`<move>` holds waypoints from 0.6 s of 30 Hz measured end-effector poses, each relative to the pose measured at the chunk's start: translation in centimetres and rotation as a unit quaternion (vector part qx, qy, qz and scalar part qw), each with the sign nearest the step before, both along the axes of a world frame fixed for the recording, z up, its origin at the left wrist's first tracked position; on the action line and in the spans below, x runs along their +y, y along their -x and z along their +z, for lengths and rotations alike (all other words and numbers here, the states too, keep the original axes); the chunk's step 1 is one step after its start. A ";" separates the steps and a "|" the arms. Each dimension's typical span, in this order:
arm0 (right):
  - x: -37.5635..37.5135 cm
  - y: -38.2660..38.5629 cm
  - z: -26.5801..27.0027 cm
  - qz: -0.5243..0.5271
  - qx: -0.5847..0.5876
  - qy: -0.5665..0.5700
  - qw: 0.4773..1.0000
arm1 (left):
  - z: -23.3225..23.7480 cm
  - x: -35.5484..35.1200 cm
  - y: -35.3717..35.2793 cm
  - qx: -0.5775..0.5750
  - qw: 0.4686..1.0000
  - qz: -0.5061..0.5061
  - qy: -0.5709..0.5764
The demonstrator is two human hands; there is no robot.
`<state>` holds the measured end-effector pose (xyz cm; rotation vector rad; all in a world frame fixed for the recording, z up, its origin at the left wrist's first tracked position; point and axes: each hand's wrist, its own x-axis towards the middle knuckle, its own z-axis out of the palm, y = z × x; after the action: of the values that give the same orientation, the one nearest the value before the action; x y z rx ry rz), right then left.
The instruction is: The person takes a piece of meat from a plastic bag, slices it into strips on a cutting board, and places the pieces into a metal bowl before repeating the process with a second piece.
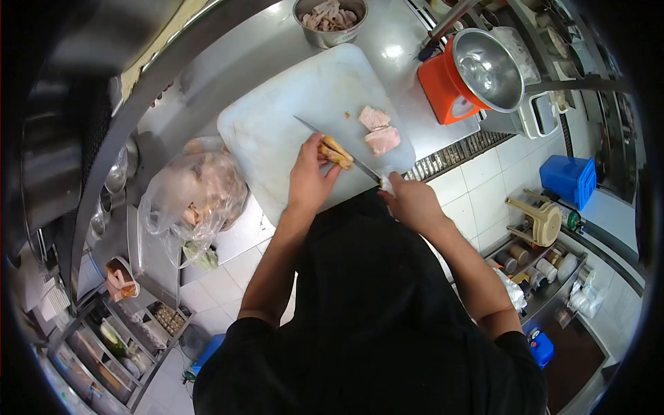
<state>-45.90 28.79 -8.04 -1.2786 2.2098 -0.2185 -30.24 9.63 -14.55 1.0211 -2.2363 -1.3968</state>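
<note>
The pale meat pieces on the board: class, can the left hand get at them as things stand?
Probably not freely: the left hand pins a browned piece, and the knife blade lies between it and the pale meat pieces.

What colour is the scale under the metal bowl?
The scale is orange, seen best in the head view.

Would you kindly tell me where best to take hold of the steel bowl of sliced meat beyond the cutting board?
Probably take the steel bowl by its near rim, reaching over the cutting board from above: it stands upright, full of sliced meat, and its smooth round wall shows no handle.
</note>
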 end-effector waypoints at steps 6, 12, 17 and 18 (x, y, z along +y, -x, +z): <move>-2.1 -1.0 -0.1 0.025 -0.018 0.013 0.999 | 2.3 -1.4 -2.6 -0.076 0.996 -0.007 0.038; -1.1 -0.1 -0.2 -0.036 0.051 -0.036 0.997 | 2.4 -1.3 -0.5 -0.065 0.997 -0.021 0.047; -0.4 0.6 -0.1 -0.050 0.050 -0.083 0.994 | 1.9 -1.2 0.4 -0.035 0.992 -0.042 0.117; -0.3 0.5 -0.3 -0.045 0.058 -0.075 0.995 | 2.1 -1.2 0.4 -0.047 0.987 -0.030 0.149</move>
<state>-46.40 28.52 -8.34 -1.1378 2.3359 -0.0126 -30.62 8.45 -12.43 0.9400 -2.4679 -1.0109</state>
